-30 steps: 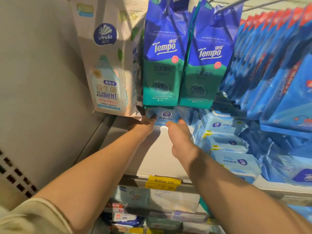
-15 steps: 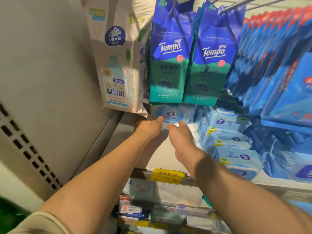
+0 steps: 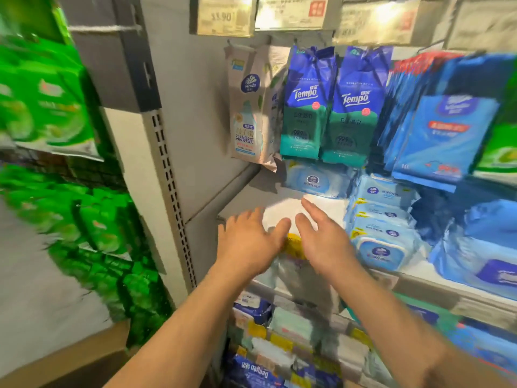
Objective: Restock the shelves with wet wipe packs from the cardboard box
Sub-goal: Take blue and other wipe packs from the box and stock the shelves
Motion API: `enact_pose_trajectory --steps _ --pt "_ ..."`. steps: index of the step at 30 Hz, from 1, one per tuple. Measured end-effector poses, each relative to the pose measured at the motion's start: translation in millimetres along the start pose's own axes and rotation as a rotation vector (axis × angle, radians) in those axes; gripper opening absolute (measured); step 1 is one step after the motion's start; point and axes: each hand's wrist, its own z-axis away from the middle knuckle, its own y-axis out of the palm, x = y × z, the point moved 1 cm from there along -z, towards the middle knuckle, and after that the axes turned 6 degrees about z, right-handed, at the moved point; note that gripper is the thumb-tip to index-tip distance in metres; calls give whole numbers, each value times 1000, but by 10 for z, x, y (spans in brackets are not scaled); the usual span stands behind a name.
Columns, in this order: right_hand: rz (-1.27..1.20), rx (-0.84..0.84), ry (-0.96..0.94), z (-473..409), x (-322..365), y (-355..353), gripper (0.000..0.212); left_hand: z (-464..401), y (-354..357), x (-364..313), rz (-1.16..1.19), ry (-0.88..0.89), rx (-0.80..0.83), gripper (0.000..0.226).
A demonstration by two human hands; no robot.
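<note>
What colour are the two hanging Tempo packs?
Blue on top, teal-green below, on both Tempo packs. The head view, the only one, shows it.

Two blue-and-green Tempo bags hang on hooks beside a beige Vinda bag. Blurred green packs fill the left rack. Price cards line the top rail, and a yellow tag sits on the shelf edge.
</note>
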Motion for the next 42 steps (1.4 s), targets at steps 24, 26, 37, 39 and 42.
enact_pose_trajectory --steps 24,26,37,39,42 --pt "179 651 -255 2668 -11 1104 65 4004 -666 2005 -11 -804 -107 79" --pt "198 727 -275 2807 116 1363 65 4202 -716 2248 11 -882 -120 81" --pt "330 1073 -434 3481 1082 3198 66 4854 -1107 3766 192 -1016 -175 77" --pt "379 1086 -471 3562 1191 3460 68 4844 -1153 3985 174 -998 -154 67" --pt "438 1092 -453 3665 1289 3894 57 4826 -1125 4404 238 -1013 -94 73"
